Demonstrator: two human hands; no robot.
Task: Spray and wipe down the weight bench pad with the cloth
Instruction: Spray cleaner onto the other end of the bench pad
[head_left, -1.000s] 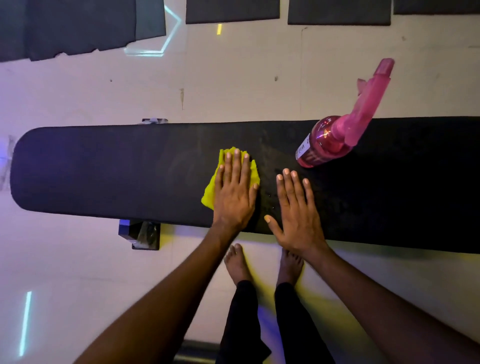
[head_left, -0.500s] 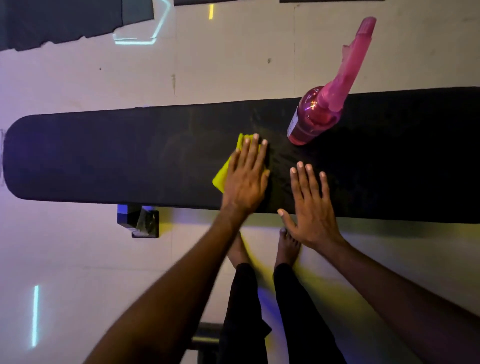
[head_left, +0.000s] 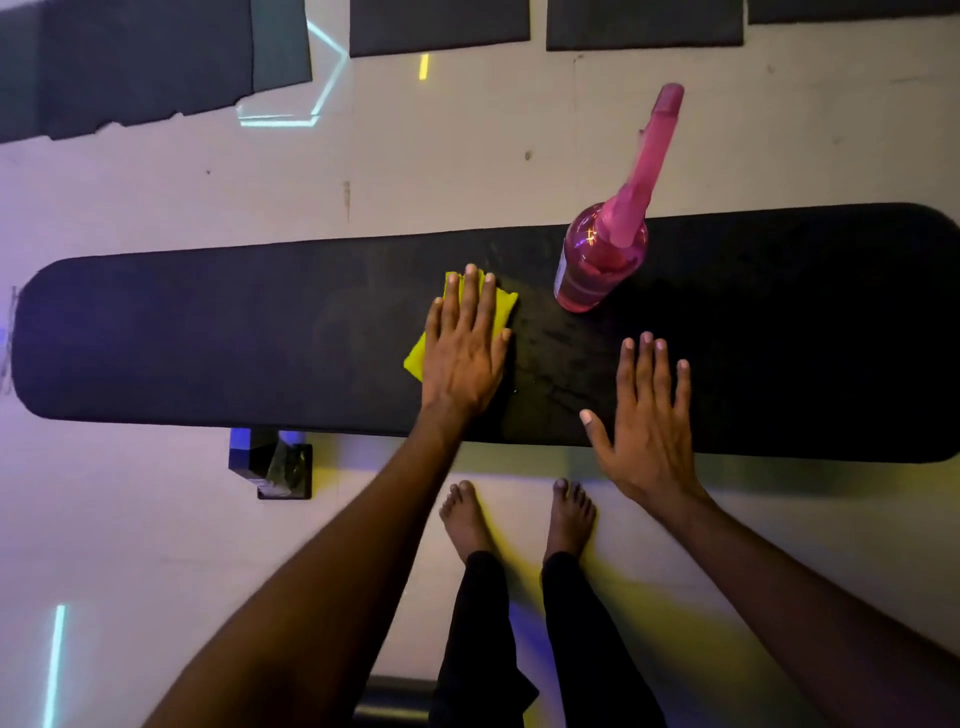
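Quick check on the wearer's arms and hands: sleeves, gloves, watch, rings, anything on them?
Nothing worn. The left hand and right hand are bare, with no gloves, rings or watch visible. Both forearms are uncovered up to the frame edge, no sleeves or bands showing. Fingernails are short and unpainted.

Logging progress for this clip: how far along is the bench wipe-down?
Spraying looks done: the bottle stands on the pad, released, with faint streaks near it. In hand: the left hand presses the cloth flat mid-pad, while the right hand rests bare on the pad. Left: I cannot tell whether either end has been wiped.
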